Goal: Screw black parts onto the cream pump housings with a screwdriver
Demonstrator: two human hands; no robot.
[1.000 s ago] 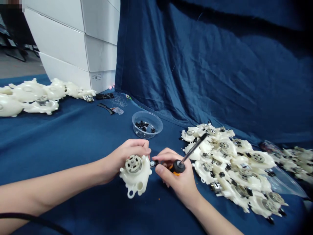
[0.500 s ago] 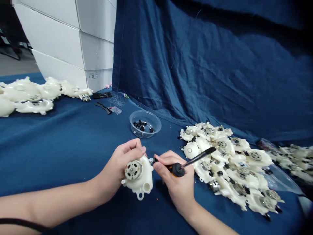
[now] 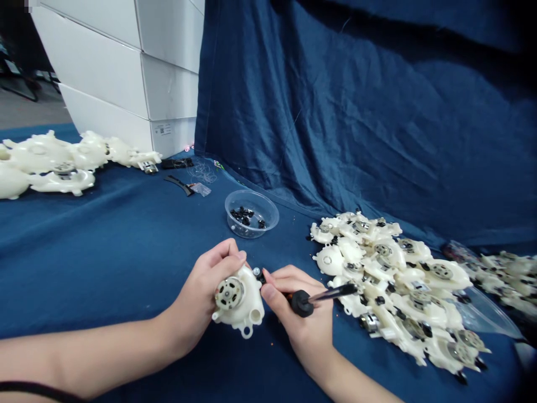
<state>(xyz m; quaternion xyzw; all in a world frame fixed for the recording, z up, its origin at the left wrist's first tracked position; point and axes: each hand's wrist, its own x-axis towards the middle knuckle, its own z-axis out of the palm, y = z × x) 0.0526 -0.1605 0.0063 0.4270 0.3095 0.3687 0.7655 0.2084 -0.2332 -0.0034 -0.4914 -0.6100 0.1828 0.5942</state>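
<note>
Head view has your two bare hands near the middle of the blue-covered desk [image 3: 126, 240], side by side. Your left hand [image 3: 201, 288] is curled around a cream housing [image 3: 248, 294], its fingers closed on the far and left sides, thumb along the top; the housing is held up, with a round metal motor [image 3: 229, 293] facing you and a small ring at its lower edge. Your right hand [image 3: 306, 333] has its thumb and forefinger pinched on a small black part [image 3: 262, 277] with a silver disc [image 3: 256, 271] at its tip, right beside the housing's upper right edge; you cannot tell from here whether the two touch. Those same right fingers also wrap a screwdriver [image 3: 301, 304], its dark shaft pointing off to your right. Beyond your hands sits a see-through bowl [image 3: 273, 218] with black pieces [image 3: 242, 215] in it. To your right lies a heap of cream assemblies [image 3: 390, 280]; more cream housings [image 3: 62, 157] lie at far left, before stacked white boxes [image 3: 100, 78].
</note>
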